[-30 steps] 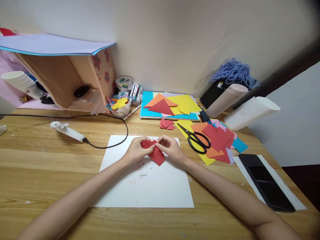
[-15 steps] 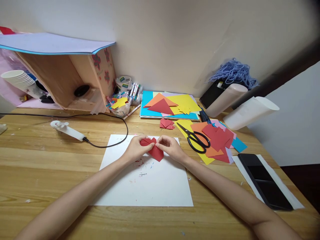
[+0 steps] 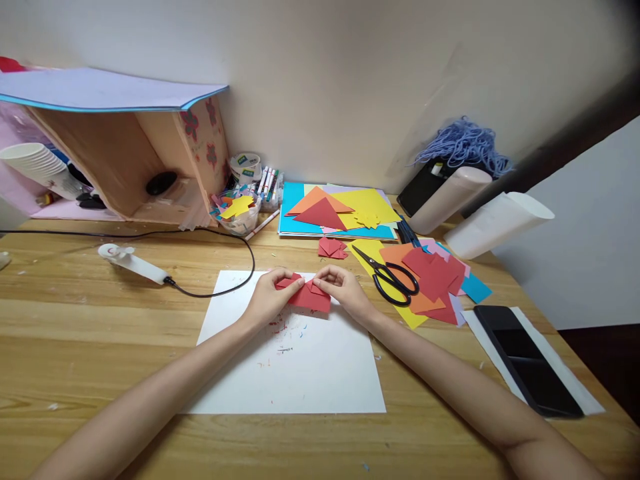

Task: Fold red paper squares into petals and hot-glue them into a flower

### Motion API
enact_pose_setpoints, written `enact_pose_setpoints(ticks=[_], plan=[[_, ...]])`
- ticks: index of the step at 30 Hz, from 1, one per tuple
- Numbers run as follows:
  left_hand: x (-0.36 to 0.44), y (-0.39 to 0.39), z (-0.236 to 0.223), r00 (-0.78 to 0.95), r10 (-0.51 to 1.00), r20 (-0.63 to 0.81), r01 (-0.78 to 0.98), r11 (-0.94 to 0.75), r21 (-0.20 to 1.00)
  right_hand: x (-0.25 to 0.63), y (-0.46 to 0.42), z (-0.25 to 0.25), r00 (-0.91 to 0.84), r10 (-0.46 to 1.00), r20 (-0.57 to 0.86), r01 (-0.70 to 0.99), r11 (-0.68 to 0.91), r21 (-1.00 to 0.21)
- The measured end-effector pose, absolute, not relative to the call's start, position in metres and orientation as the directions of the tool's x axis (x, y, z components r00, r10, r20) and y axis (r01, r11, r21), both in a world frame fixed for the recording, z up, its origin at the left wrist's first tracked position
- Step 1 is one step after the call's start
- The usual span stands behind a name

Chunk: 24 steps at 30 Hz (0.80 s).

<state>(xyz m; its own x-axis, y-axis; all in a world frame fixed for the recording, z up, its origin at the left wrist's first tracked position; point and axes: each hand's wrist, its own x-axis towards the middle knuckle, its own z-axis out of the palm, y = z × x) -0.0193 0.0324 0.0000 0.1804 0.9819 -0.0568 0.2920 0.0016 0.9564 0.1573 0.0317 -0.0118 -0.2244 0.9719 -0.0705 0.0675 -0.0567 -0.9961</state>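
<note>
A folded piece of red paper (image 3: 309, 297) is held over a white sheet (image 3: 293, 353) on the wooden desk (image 3: 100, 313). My left hand (image 3: 267, 300) pinches its left side, fingers curled round the edge. At its top right corner my right hand (image 3: 345, 291) pinches it with thumb and forefinger. Both hands are closed on the paper, which lies almost level just above the sheet.
Black scissors (image 3: 389, 276) lie on loose red, orange and yellow paper (image 3: 430, 280) to the right. A stack of coloured sheets (image 3: 340, 210) sits behind, a black phone (image 3: 525, 360) at right, a corded white tool (image 3: 133, 261) at left, and a cardboard box (image 3: 135, 167) at back left.
The red paper has been turned between my hands: its lower point, which hung down toward me, has swung up so the piece lies flatter. Both hands shifted slightly up.
</note>
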Motion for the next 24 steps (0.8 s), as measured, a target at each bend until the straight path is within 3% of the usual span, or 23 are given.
enact_pose_setpoints(ticks=[7,13,24], plan=[[-0.024,0.035,0.007,0.322,0.931,-0.173,0.381,0.04,0.924,0.156,0.029,-0.01,-0.223,0.974,-0.03,0.071,-0.014,-0.997],[-0.028,0.04,0.009,0.364,0.911,-0.196,0.338,0.067,0.939,0.168,0.041,-0.011,-0.405,0.899,-0.168,-0.086,-0.221,-0.972],[-0.03,0.041,0.009,0.455,0.861,-0.226,0.354,0.058,0.933,0.175,0.048,-0.011,-0.522,0.807,-0.277,0.07,-0.283,-0.957]])
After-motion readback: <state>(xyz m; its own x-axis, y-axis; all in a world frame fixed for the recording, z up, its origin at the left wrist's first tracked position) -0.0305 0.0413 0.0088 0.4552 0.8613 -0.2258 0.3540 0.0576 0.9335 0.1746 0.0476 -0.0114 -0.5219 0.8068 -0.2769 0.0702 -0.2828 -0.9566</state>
